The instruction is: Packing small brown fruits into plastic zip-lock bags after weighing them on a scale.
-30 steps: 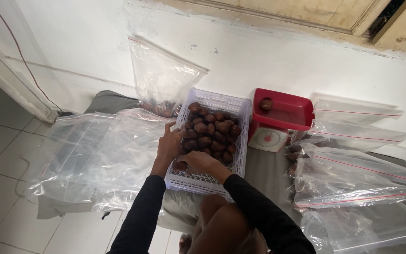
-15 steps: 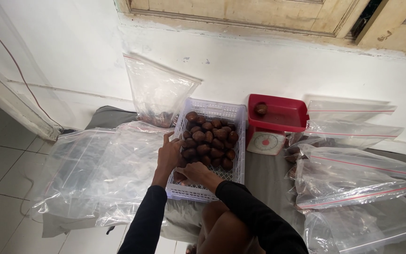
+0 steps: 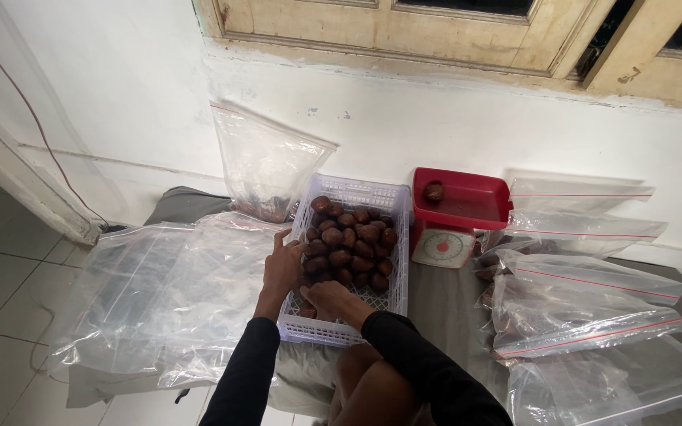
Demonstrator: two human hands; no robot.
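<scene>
A white plastic basket [image 3: 395, 272] holds several brown scaly fruits [image 3: 350, 241] piled toward its far end. My left hand [image 3: 282, 267] rests on the basket's left rim with fingers spread, touching the fruits there. Inside the near end of the basket, my right hand [image 3: 330, 298] is curled low over the mesh floor; a fruit [image 3: 307, 311] lies just left of its fingers, and whether the hand grips anything is hidden. Both arms wear black sleeves.
A red kitchen scale [image 3: 453, 213] with one fruit [image 3: 434, 192] in its tray stands right of the basket. Clear zip bags [image 3: 582, 304] lie stacked at right, empty clear bags [image 3: 159, 284] at left, one bag [image 3: 266, 162] leans on the white wall. My knee [image 3: 372, 386] is below.
The view has tilted up slightly, showing more of the wooden window frame. My right hand has slid a little toward the basket's near left corner; the left hand stays on the rim.
</scene>
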